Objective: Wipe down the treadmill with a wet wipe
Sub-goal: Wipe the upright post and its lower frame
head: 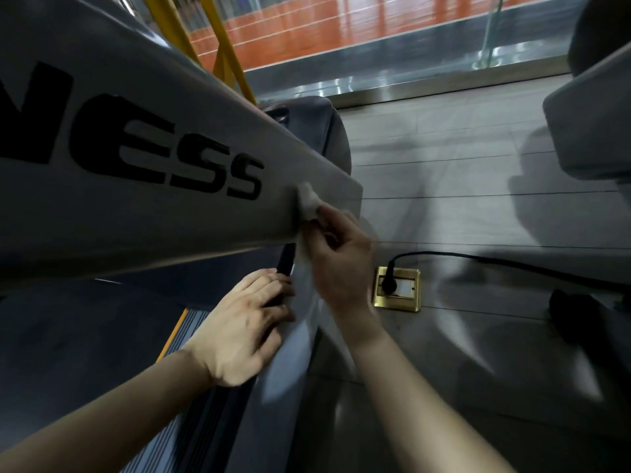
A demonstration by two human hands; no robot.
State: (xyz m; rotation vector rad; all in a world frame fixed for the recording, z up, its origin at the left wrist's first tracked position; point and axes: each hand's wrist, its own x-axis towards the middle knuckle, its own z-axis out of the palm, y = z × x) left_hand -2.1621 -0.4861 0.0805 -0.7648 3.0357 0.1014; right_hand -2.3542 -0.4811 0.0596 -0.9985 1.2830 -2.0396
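Nearest, below the grey upright (pixel 143 213) of the treadmill (pixel 218 421), the left hand (pixel 246 322) lies palm down on the deck's edge. Its fingers are straight and close together, with the tips over a dark bar (pixel 285 268) just under the upright. It grips nothing that can be seen.

Just right of it and higher, the right hand (pixel 341 261) pinches a white wet wipe (pixel 307 203) between thumb and curled fingers. It holds the wipe against the lower end of the upright, just past the black "NESS" lettering. This hand is slightly blurred.

To the right of the upright's lower end, a brass floor socket (pixel 397 290) is set in the tiled floor with a black plug (pixel 388 283) in it. Its cable (pixel 478 257) runs off to the right.

Beyond the upright stands a yellow frame (pixel 225 52). Well to the right of the upright, part of a second grey machine (pixel 594 131) is in view.
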